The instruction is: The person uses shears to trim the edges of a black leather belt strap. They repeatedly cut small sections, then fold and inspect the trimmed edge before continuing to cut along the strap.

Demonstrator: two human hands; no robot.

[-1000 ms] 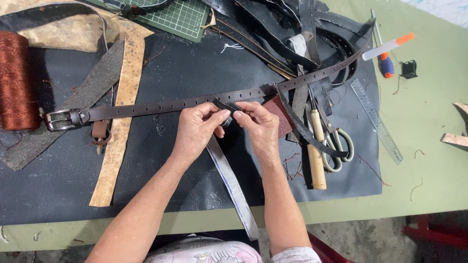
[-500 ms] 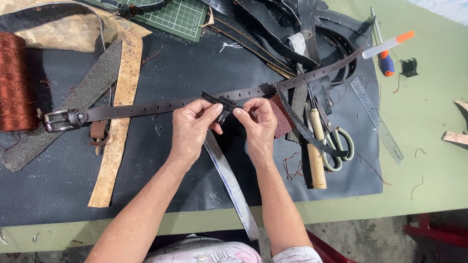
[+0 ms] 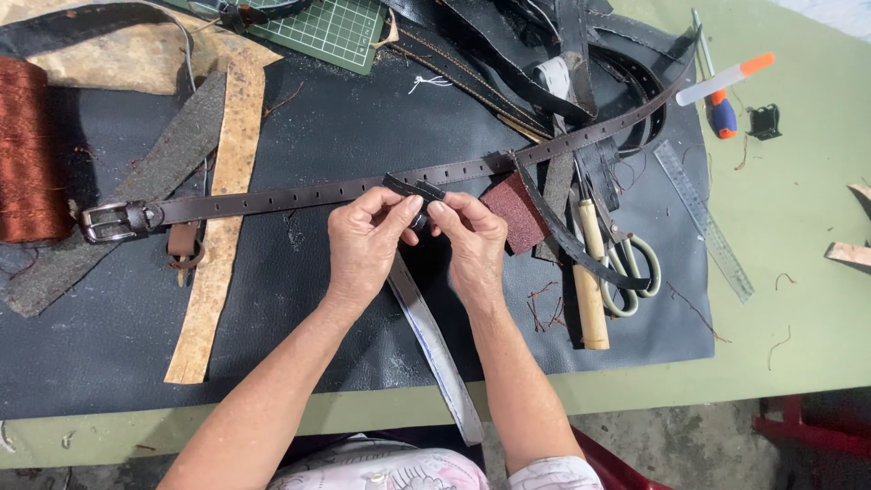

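Above the dark leather mat (image 3: 299,299), a small black leather strap end (image 3: 413,189) is pinched between the closed fingers of the left hand (image 3: 363,240) and right hand (image 3: 472,238), steadied from both sides.

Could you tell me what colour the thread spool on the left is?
Reddish-brown, coppery spool, head view.

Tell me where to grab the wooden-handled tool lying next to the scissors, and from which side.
Take the wooden-handled tool by the bare lower half of its pale handle, coming from the near table edge. Its metal tip points away, up under the dark straps, and the scissors lie tight along its right side, with a thin strap crossing its upper part. The lower end looks free on the black mat.
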